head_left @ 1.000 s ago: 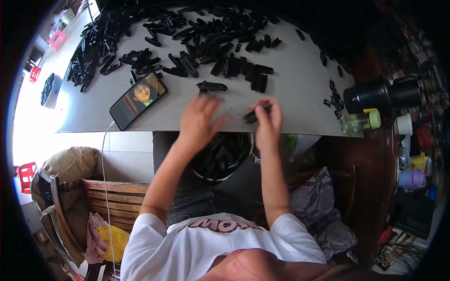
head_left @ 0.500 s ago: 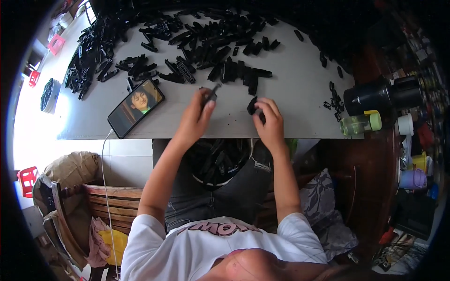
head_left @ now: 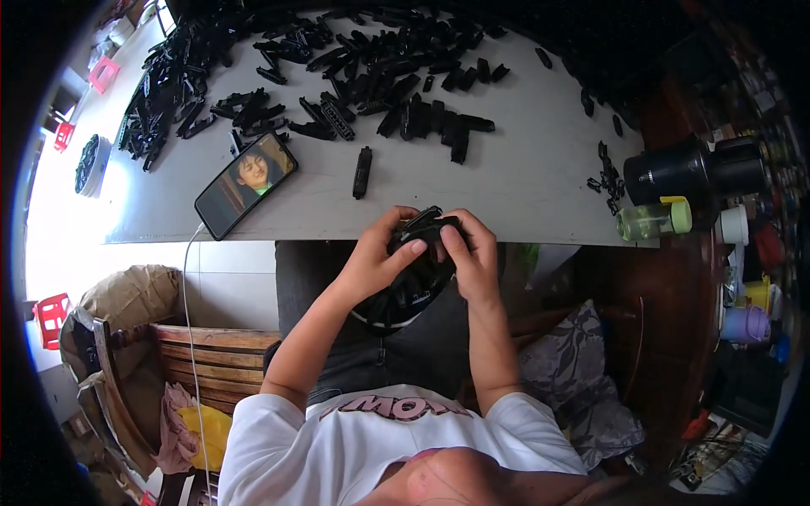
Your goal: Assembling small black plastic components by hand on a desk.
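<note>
My left hand [head_left: 384, 250] and my right hand [head_left: 474, 253] meet at the table's front edge, both closed around black plastic parts [head_left: 429, 226]. The parts overlap between my fingers, so I cannot make out whether they are joined. A single long black plastic piece [head_left: 362, 173] lies upright in view on the table, just beyond my left hand. Farther back, a small cluster of black pieces [head_left: 439, 121] lies together. Below my hands, in my lap, is a round container [head_left: 396, 325] holding more black pieces, partly hidden by my hands.
A large heap of black pieces [head_left: 380, 63] spreads over the back of the grey table [head_left: 540, 185]. At left stands a phone [head_left: 246, 185] with a white cable [head_left: 192, 337]. At right are a green-tinted bottle [head_left: 645, 222], a black flask [head_left: 675, 177] and small black bits [head_left: 606, 177].
Both hands have drawn back toward me and come together at the table edge with black parts between them. A long black piece now lies on the table where my left hand was.
</note>
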